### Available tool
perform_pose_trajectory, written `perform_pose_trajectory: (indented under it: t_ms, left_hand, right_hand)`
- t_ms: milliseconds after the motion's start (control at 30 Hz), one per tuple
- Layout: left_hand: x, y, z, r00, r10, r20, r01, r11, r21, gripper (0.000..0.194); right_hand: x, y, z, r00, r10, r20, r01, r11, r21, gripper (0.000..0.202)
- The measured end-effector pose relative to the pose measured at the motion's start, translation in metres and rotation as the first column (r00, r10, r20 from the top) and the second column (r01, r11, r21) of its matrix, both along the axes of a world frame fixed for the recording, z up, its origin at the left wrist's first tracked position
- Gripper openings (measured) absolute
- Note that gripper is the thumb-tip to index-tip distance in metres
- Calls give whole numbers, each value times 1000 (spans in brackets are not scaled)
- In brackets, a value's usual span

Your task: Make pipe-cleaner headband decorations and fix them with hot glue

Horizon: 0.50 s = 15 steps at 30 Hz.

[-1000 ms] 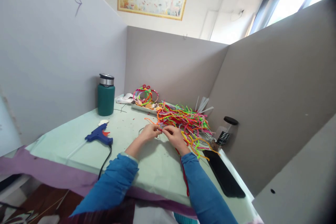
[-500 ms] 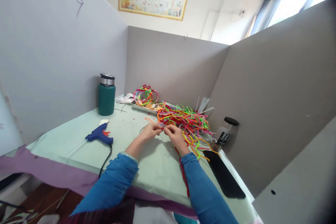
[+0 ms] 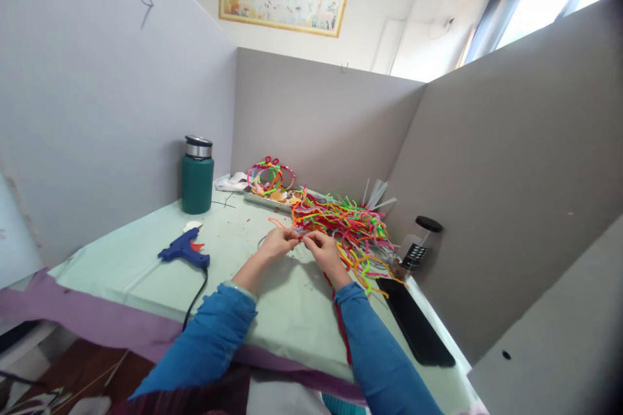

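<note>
Fingertip to fingertip, my left hand point(image 3: 281, 242) and my right hand point(image 3: 321, 249) meet above the middle of the table, both closed in a pinch. A small bit of red pipe cleaner point(image 3: 300, 240) shows between the fingertips; most of it is hidden. Just beyond my hands lies a big heap of bright pipe cleaners point(image 3: 348, 217), mostly red, pink, green and orange. Long red pipe cleaners point(image 3: 341, 324) run along the table beside my right forearm, partly covered by it.
On the left lie a blue glue gun point(image 3: 185, 250) with a cord and a green bottle point(image 3: 197, 176). A tray point(image 3: 267, 201) at the back holds pipe-cleaner hoops point(image 3: 271, 175). To the right are a black phone-like slab point(image 3: 416, 324) and a clear jar point(image 3: 413, 249). Grey partitions enclose the table.
My hands stay almost in place, fingertips still together. Nothing else on the table has visibly moved.
</note>
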State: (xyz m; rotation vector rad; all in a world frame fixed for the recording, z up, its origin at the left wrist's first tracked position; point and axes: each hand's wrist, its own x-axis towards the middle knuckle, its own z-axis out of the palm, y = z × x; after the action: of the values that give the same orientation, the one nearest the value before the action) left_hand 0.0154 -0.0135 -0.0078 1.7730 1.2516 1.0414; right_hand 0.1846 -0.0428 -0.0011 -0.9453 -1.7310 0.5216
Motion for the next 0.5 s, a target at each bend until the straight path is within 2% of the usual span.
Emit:
perform_pose_trajectory:
  t_ms: [133, 500]
  left_hand:
    - [-1, 1, -2, 997, 7, -76, 0, 996, 93, 28]
    - [1, -4, 5, 994, 39, -99, -28, 993, 115, 27]
  right_hand:
    - [0, 0, 0, 1000, 1, -4, -1, 1000, -3, 26]
    - [0, 1, -1, 1000, 3, -18, -3, 1000, -1, 23]
